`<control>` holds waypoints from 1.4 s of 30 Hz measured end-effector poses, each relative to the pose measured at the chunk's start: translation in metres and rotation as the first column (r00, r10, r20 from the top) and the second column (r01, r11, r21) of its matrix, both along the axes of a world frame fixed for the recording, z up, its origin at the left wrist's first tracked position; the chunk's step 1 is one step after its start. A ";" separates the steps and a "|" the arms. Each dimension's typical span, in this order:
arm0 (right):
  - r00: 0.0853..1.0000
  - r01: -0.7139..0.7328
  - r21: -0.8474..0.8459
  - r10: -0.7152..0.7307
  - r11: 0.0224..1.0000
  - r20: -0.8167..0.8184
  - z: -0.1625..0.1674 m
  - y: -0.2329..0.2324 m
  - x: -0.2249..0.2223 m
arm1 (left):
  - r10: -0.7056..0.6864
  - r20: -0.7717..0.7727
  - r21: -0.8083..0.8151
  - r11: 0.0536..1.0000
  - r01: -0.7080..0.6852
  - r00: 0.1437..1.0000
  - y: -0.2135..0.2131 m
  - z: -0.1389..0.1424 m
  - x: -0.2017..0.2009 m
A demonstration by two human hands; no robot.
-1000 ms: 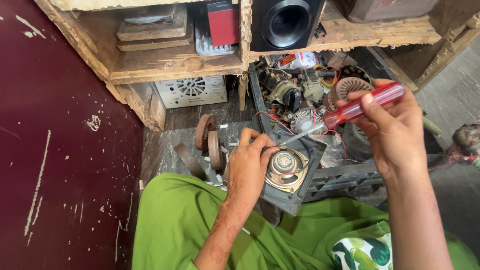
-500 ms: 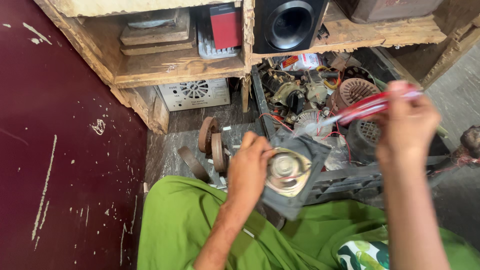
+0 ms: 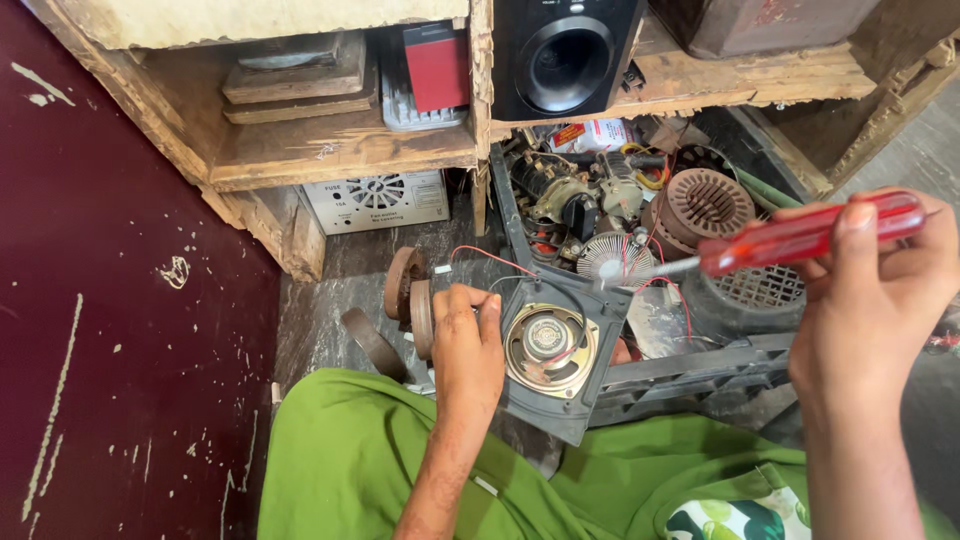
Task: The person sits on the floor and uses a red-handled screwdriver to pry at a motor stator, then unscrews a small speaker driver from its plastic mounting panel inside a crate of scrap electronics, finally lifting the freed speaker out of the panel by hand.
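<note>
Left hand (image 3: 467, 345) is curling around the edge of a dark speaker panel (image 3: 555, 350), steadying it. Right hand (image 3: 868, 300) is pinching a red-handled screwdriver (image 3: 790, 238), tip at the panel's upper corner.

Hidden, cropped and blurred parts

The left hand (image 3: 467, 345) covers the speaker panel's (image 3: 560, 362) left edge; the screwdriver (image 3: 770, 243) tip is blurred; the black speaker box (image 3: 565, 55) is cropped above.

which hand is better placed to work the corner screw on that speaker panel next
Probably the right hand: it already grips the red-handled screwdriver, tip at the panel's top corner. The left hand is clamped on the edge of the speaker panel, steadying it.
</note>
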State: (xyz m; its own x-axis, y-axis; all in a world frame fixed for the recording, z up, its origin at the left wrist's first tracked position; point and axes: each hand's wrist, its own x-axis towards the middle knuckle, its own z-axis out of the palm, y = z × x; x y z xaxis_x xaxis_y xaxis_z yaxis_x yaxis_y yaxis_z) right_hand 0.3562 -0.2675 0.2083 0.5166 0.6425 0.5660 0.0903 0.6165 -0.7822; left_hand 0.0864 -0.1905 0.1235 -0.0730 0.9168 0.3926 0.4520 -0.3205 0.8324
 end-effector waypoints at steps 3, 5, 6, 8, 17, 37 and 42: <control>0.988 0.048 -0.011 -0.046 0.999 0.149 0.016 -0.012 -0.029 | -0.080 -0.058 -0.055 0.995 0.077 0.995 0.000 0.004 -0.002; 0.968 0.079 -0.016 -0.073 0.997 0.238 0.021 -0.020 -0.045 | -0.113 -0.095 -0.095 0.990 0.104 0.989 -0.002 0.007 -0.003; 0.958 0.087 -0.011 -0.080 0.996 0.274 0.022 -0.023 -0.051 | -0.129 -0.113 -0.116 0.986 0.116 0.985 -0.003 0.009 -0.003; 0.946 0.077 0.023 -0.081 0.997 0.314 0.021 -0.025 -0.058 | -0.122 -0.129 -0.118 0.987 0.107 0.984 -0.005 0.013 -0.003; 0.960 0.034 0.148 -0.074 0.988 0.271 0.011 -0.033 -0.057 | -0.054 -0.284 -0.128 0.992 0.018 0.957 -0.012 0.032 0.012; 0.859 0.233 0.161 -0.281 0.959 0.429 0.026 0.020 -0.063 | -0.080 -0.549 -0.102 0.994 0.029 0.832 0.040 0.041 0.045; 0.863 0.192 0.149 -0.239 0.970 0.445 0.024 0.026 -0.066 | -0.084 -0.565 -0.088 0.995 0.041 0.821 0.046 0.041 0.048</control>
